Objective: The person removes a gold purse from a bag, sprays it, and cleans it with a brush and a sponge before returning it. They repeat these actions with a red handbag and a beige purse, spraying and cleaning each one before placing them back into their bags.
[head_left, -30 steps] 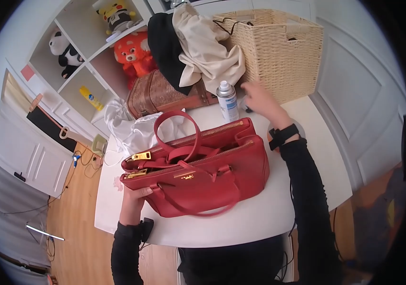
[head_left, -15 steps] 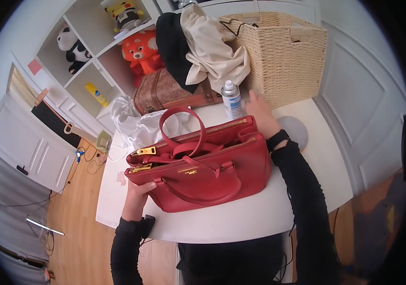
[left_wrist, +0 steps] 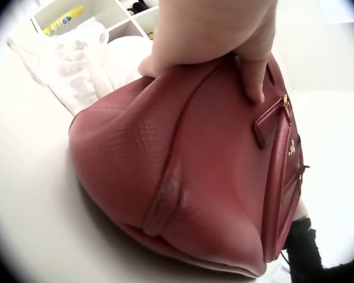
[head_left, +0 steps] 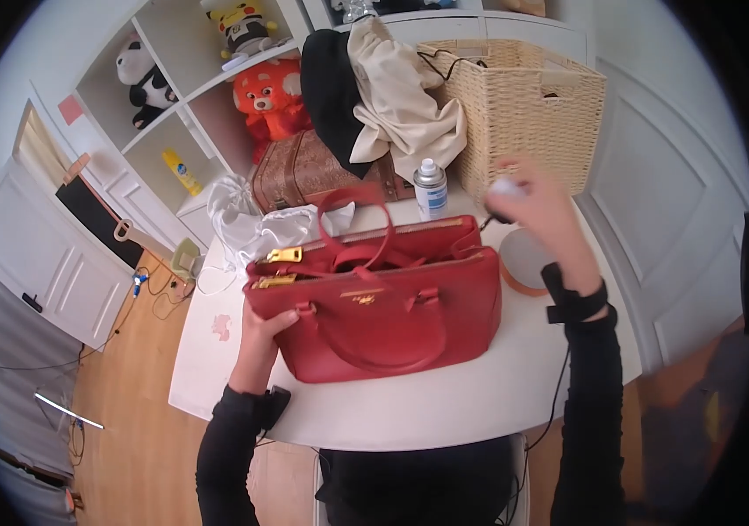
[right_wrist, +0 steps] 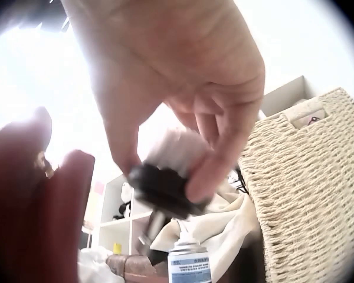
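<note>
A red handbag (head_left: 383,324) stands on the white table, its zips open and its gold pulls at the left end. My left hand (head_left: 267,329) grips the bag's left end; the left wrist view shows the thumb and fingers (left_wrist: 253,76) over its upper edge. Raised beyond the bag's right end, my right hand (head_left: 550,215) pinches a small object with a pale top and a black part (right_wrist: 168,183), blurred in the right wrist view. A spray can (head_left: 431,191) with a white cap stands upright behind the bag.
A wicker basket (head_left: 528,114) stands at the back right. Beige cloth (head_left: 405,114) and a black cloth (head_left: 331,96) lie over a brown case (head_left: 291,171). White satin cloth (head_left: 247,230) is at the left. A round grey disc (head_left: 528,260) lies right of the bag.
My right hand has risen from beside the can and moved right, with the small object now showing in it. The bag has tilted more upright under my left hand.
</note>
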`<state>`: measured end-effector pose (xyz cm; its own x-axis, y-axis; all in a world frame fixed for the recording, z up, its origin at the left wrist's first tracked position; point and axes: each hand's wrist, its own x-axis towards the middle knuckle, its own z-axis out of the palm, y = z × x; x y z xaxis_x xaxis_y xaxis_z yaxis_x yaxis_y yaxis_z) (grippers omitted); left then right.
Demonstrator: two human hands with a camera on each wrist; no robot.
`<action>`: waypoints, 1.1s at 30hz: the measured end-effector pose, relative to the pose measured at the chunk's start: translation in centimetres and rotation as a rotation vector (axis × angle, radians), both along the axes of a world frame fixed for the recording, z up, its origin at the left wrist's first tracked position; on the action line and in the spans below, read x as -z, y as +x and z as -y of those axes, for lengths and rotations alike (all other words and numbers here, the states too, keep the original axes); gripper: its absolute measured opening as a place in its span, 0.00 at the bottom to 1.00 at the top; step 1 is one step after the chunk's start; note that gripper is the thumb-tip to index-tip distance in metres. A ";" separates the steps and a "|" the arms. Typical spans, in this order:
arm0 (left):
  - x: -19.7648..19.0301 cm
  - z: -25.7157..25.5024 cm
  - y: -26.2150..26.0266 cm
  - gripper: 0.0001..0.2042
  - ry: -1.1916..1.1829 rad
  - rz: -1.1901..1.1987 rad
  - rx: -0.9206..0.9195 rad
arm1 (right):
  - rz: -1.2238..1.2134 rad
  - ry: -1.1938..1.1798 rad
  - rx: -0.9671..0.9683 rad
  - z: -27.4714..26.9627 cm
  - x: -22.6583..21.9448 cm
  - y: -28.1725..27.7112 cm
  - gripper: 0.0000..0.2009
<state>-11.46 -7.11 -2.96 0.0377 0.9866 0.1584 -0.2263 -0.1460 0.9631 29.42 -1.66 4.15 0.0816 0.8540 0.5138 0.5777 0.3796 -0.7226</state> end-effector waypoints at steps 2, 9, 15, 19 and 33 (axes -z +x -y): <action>0.1 -2.0 1.0 0.36 0.042 -0.009 0.001 | -0.236 -0.044 -0.058 1.5 -1.4 2.0 0.17; -0.7 -6.0 2.9 0.30 0.072 -0.064 0.110 | -0.746 0.099 -0.036 2.6 4.5 4.1 0.08; -1.2 -5.9 2.4 0.34 0.056 -0.160 0.120 | -0.749 0.213 -0.073 2.7 5.5 1.5 0.09; -1.2 -5.4 1.9 0.37 0.033 -0.213 0.139 | -0.715 0.183 -0.085 3.5 5.2 0.9 0.10; -1.7 -7.9 2.4 0.34 -0.009 -0.201 0.165 | 0.032 -0.296 0.161 3.0 6.5 2.8 0.07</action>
